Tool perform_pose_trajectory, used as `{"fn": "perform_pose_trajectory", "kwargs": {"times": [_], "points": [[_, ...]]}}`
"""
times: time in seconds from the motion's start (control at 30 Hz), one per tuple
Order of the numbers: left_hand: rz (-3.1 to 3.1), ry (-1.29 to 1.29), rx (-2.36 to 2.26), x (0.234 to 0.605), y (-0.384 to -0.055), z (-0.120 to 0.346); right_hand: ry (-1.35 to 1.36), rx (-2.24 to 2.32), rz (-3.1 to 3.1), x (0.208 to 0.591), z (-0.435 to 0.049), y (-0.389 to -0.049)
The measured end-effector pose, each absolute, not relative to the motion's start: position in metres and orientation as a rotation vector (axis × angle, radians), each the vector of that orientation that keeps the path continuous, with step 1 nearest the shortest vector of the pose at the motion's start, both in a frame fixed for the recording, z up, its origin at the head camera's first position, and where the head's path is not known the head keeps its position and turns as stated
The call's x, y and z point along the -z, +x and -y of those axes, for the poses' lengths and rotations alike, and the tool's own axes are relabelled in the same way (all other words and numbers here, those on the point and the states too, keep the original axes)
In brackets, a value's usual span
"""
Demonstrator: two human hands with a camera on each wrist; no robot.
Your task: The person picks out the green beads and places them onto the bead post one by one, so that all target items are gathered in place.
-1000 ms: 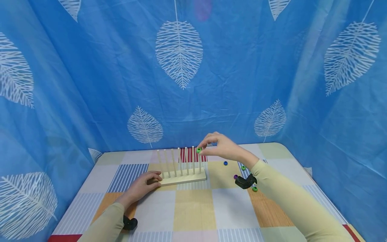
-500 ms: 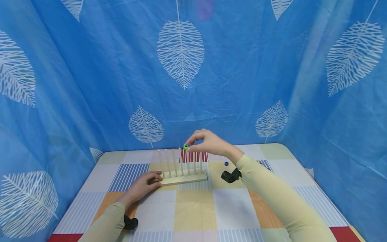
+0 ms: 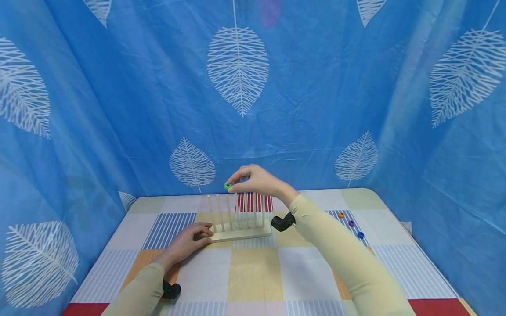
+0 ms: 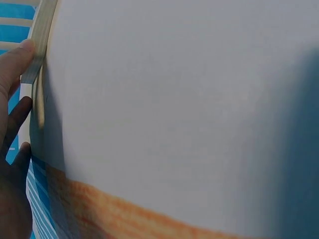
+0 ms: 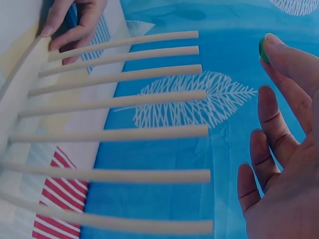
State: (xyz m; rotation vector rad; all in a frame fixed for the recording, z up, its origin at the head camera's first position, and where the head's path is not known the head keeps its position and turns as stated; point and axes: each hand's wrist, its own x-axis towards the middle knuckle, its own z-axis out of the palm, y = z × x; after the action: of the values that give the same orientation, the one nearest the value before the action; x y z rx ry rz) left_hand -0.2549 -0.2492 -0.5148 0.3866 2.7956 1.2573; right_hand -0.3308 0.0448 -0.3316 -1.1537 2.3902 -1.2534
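A pale wooden peg stand (image 3: 240,234) with a row of several upright pegs stands on the table. My left hand (image 3: 192,239) grips the left end of its base; in the left wrist view the thumb (image 4: 22,55) lies against the base's edge. Between thumb and index finger my right hand (image 3: 258,181) pinches a green bead (image 3: 227,186). That bead hovers above the tip of the third peg from the left. Seen from the right wrist, the bead (image 5: 262,50) is apart from the peg ends, and the other fingers (image 5: 269,107) are spread loosely.
On the right side of the table lie an orange bead (image 3: 341,215), a purple bead (image 3: 351,223) and a blue bead (image 3: 360,235). A patchwork-patterned tablecloth (image 3: 253,272) covers the table. Blue leaf-print curtains (image 3: 292,96) close off the back and sides.
My right hand has carried the green bead leftward along the peg tops, from the rightmost peg to the third from the left. The left hand has kept its place on the base.
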Motion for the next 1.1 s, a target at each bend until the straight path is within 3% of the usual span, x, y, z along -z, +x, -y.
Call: {"fn": "perform_pose_trajectory", "kwargs": {"times": [1.1], "points": [[-2.796,0.397,-1.266,0.510,-0.253,0.247,-1.132,1.239,-2.170,0.334,0.001,-0.355]]}}
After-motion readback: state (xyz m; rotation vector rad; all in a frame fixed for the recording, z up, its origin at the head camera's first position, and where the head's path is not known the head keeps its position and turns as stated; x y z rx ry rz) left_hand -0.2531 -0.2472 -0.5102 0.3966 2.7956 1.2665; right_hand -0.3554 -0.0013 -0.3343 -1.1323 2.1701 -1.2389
